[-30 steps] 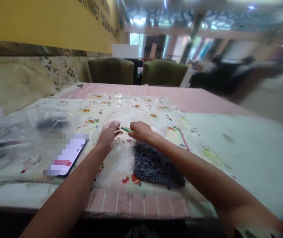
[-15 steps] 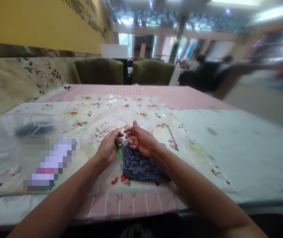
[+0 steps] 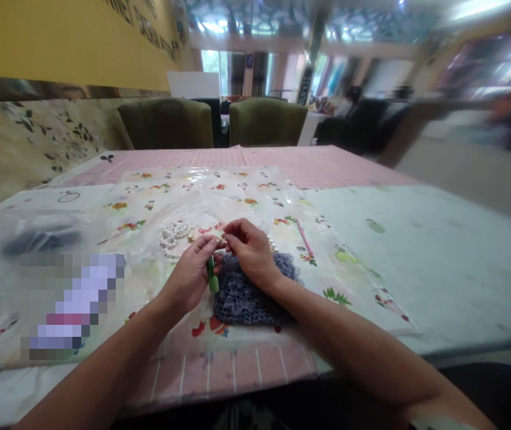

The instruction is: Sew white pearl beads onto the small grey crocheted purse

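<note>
The left hand [image 3: 195, 266] grasps a green tool [image 3: 212, 278] that juts below its fingers. The right hand [image 3: 252, 251] pinches close by; anything between its fingertips is too small to tell. Beneath it, the dark crocheted piece [image 3: 244, 298] lies on the worktop [image 3: 394, 239].

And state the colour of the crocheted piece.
The crocheted piece is greyish blue, shown best in the head view.

- In our left hand [image 3: 191, 270] we note a green tool [image 3: 213, 276]: smooth, plastic-looking.
- Under our right hand [image 3: 251, 254] we find knitted cloth [image 3: 244, 301]: matt, rough.
- Left of both hands we see white beads [image 3: 173, 232]: smooth, glossy.
- Beyond both hands we observe plastic sheeting [image 3: 196, 175]: glossy.
</note>
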